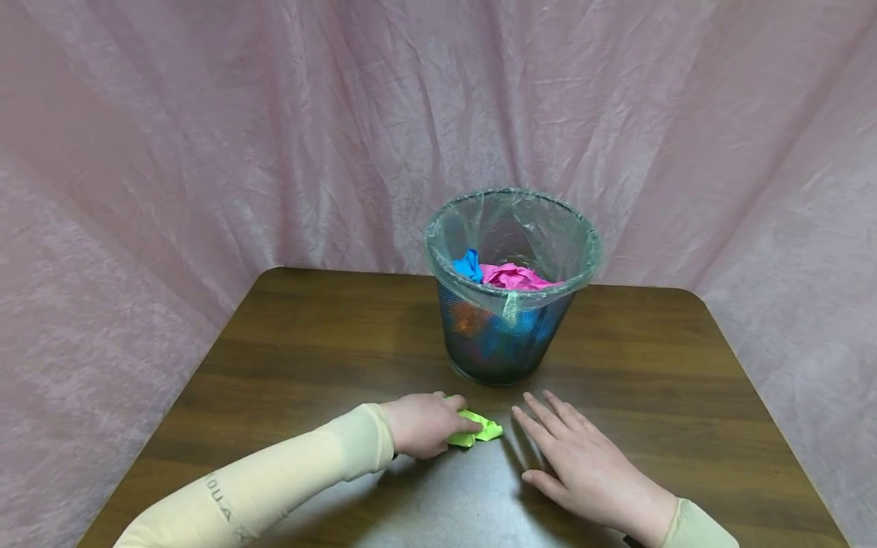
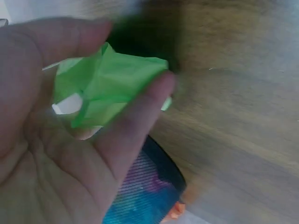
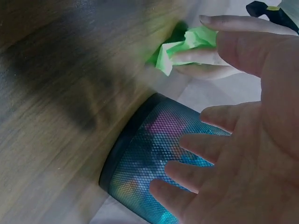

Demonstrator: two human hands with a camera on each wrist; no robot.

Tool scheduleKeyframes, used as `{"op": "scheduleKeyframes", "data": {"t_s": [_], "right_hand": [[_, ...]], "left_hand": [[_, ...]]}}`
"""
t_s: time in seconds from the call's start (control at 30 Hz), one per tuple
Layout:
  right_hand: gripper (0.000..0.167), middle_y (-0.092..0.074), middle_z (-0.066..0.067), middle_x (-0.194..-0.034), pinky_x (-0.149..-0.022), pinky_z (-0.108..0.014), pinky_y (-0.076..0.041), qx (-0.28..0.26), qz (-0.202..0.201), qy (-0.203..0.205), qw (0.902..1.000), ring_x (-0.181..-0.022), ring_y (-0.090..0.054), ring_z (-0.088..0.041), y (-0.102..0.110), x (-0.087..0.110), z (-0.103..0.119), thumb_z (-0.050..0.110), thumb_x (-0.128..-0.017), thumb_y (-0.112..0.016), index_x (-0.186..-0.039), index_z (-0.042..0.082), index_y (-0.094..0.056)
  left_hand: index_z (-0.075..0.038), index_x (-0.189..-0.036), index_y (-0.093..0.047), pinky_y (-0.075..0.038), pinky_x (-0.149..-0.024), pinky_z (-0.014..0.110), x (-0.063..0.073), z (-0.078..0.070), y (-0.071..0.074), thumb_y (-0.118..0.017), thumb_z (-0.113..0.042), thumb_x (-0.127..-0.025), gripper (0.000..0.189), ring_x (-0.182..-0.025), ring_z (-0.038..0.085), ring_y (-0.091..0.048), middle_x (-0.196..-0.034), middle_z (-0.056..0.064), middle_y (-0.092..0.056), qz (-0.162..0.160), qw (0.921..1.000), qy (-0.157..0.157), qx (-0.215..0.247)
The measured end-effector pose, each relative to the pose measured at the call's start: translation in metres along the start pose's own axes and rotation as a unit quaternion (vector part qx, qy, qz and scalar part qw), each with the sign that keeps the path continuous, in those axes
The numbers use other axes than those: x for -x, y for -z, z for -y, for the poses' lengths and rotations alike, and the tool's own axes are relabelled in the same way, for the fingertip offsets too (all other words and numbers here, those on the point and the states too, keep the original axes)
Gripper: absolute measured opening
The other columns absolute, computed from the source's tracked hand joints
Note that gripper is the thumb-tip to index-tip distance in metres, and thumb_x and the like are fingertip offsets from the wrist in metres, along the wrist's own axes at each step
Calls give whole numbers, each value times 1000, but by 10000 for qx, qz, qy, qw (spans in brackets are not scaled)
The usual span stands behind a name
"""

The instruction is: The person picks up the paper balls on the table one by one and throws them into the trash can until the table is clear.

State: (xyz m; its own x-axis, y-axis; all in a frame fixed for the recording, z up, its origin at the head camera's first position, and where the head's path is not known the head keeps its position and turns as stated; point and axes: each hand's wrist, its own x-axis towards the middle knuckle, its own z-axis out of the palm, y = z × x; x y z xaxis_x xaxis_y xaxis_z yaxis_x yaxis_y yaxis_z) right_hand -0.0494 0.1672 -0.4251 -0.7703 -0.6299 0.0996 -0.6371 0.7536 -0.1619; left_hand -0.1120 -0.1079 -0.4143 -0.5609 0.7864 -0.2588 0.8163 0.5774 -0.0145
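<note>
A crumpled sheet of bright green paper point(image 1: 488, 430) is in my left hand point(image 1: 425, 425), low over the front middle of the table. In the left wrist view, the thumb lies along one side of the green paper point(image 2: 126, 70) and a finger crosses its other side. My right hand point(image 1: 589, 464) hovers to the right of it, palm down, fingers spread and holding nothing. Seen from the right wrist, its straight fingers point(image 3: 201, 147) overlap the mesh bin point(image 3: 154, 140), and the green paper point(image 3: 198, 39) shows between the left hand's fingers beyond.
Behind the hands stands a dark mesh waste bin point(image 1: 507, 342) with a clear plastic liner point(image 1: 582, 262) folded over its rim. Inside it are crumpled pink paper point(image 1: 517, 278) and blue paper point(image 1: 469, 266). A pink curtain point(image 1: 329, 152) hangs behind the wooden table point(image 1: 308, 350).
</note>
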Motion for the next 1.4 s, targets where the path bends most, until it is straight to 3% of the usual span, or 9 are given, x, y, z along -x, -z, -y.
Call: {"op": "scheduleKeyframes", "data": {"t_s": [0.3, 0.63, 0.93, 1.07, 1.23, 1.4], "right_hand": [[80, -30, -11, -165, -115, -56, -34, 2, -5, 121, 9999, -150, -28, -36, -1, -3, 1, 49, -95, -70, -159, 12, -40], [78, -33, -12, -164, -112, -54, -39, 141, -367, 405, 9984, -147, -36, -37, 9, 0, 7, 50, -96, -69, -158, 12, -41], [76, -27, -6, -167, -114, -50, -38, 435, -563, 503, 9962, -152, -28, -31, 29, 7, 12, 62, -101, -49, -160, 15, -38], [77, -24, -3, -168, -118, -43, -31, 543, -669, 536, 9948, -153, -24, -29, 41, 10, 14, 63, -101, -50, -161, 17, -36], [78, -22, -1, -169, -123, -29, -7, 574, -862, 636, 9926, -154, -20, -27, 59, 10, 14, 62, -101, -51, -162, 18, -33], [77, -25, -5, -168, -124, -34, -8, 640, -1173, 856, 9873, -154, -22, -31, 80, 9, 15, 60, -101, -53, -161, 16, -36]], "left_hand": [[-29, -118, -76, -49, -75, 21, 12, 15, -2, -81, -16, -89, 32, -81, 10, -56, -97, -7, -61, -704, 9960, -545, 53], [-28, -104, -76, -50, -79, 23, 38, 28, 4, -82, -16, -89, 20, -83, 9, -58, -95, -8, -60, -1247, 9890, -705, 368], [-26, -105, -75, -51, -88, 22, 66, 32, 36, -80, -9, -90, 23, -98, 7, -61, -108, -7, -63, -1773, 9783, -752, 765], [-27, -104, -73, -51, -88, 22, 75, 31, 52, -80, -9, -90, 24, -98, 6, -61, -109, -8, -62, -1991, 9736, -836, 736], [-28, -102, -72, -50, -88, 21, 82, 32, 74, -79, -10, -91, 23, -98, 4, -60, -110, -10, -62, -2043, 9715, -844, 858], [-28, -103, -71, -48, -90, 20, 89, 36, 98, -77, -14, -93, 18, -102, 3, -59, -114, -12, -60, -2161, 9676, -798, 1031]]}}
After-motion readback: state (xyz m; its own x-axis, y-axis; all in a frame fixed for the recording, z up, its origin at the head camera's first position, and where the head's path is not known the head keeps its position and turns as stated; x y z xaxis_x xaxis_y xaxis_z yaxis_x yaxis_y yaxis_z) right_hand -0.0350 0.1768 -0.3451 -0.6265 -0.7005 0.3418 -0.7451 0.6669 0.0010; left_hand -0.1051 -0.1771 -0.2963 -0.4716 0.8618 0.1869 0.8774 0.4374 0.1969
